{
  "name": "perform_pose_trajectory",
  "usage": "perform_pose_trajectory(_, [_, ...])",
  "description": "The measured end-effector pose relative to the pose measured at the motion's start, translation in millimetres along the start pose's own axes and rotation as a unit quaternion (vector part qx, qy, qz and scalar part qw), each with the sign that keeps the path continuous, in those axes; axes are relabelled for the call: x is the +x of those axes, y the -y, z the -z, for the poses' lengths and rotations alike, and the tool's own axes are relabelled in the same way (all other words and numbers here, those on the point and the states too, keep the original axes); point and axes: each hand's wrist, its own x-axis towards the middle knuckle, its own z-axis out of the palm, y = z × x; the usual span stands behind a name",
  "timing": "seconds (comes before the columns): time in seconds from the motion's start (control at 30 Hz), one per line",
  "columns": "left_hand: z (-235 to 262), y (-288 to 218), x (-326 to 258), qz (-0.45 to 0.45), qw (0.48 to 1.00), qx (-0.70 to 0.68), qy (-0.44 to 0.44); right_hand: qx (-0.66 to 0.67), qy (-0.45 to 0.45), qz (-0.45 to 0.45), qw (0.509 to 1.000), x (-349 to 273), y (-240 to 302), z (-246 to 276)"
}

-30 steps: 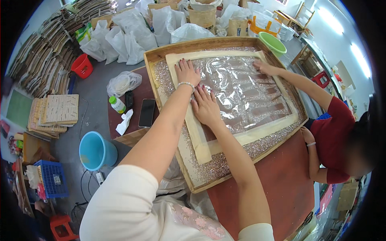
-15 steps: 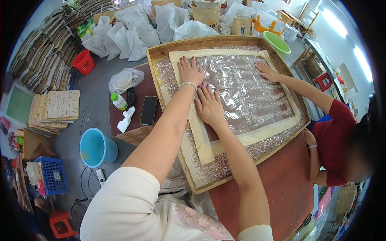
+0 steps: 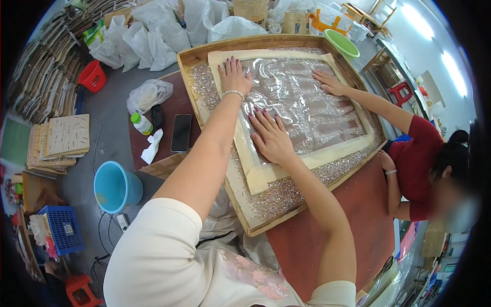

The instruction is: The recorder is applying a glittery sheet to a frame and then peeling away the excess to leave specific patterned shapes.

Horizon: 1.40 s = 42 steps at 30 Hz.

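The clear film sheet (image 3: 296,107) lies inside the shallow wooden tray (image 3: 240,45), bordered by cream strips (image 3: 255,179) and surrounded by glittery chips (image 3: 281,202). The person's left hand (image 3: 236,81) rests palm down toward the tray's far left corner, fingers straight and slightly parted. The right hand (image 3: 273,137) lies flat nearer the tray's front left, fingers spread, thumb apart; neither hand pinches anything. Across the tray, toward its right side, a co-worker's hand (image 3: 331,84) also lies on the film, fingers extended. The step in hand looks like pressing the sheet with flat palms. Shifting a palm would probably call for light, even contact, since the film looks rippled and could drag. Left of the tray, a phone (image 3: 181,133) sits on a maroon tabletop (image 3: 181,100).
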Motion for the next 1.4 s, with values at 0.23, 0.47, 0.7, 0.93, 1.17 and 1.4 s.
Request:
perform_pose_trajectory(0.23, [18.4, -11.8, 0.8, -0.001, 0.996, 0.015, 0.088, 0.135, 0.184, 0.019, 0.973, 13.1, -36.5, 25.5])
perform_pose_trajectory(0.47, [-6.4, -45.8, -9.9, -0.048, 0.996, -0.047, 0.058, -0.093, -0.156, -0.174, 0.968, 28.7, -68.5, -17.7])
perform_pose_trajectory(0.7, [-15.6, -39.0, 5.6, -0.057, 0.996, -0.03, 0.061, -0.066, -0.088, -0.184, 0.977, 39.8, -74.2, -28.3])
perform_pose_trajectory(0.93, [-0.9, -103.3, 30.8, 0.039, 0.99, 0.024, 0.131, -0.064, -0.105, -0.191, 0.974, 39.4, -84.0, -32.2])
perform_pose_trajectory(1.17, [-46.7, -72.3, 24.0, -0.091, 0.993, -0.073, 0.002, -0.057, -0.106, -0.187, 0.975, 38.7, -77.0, -41.5])
perform_pose_trajectory(1.4, [-30.0, -96.1, 42.5, -0.073, 0.99, 0.052, 0.109, -0.059, -0.1, -0.202, 0.972, 44.5, -83.7, -40.0])
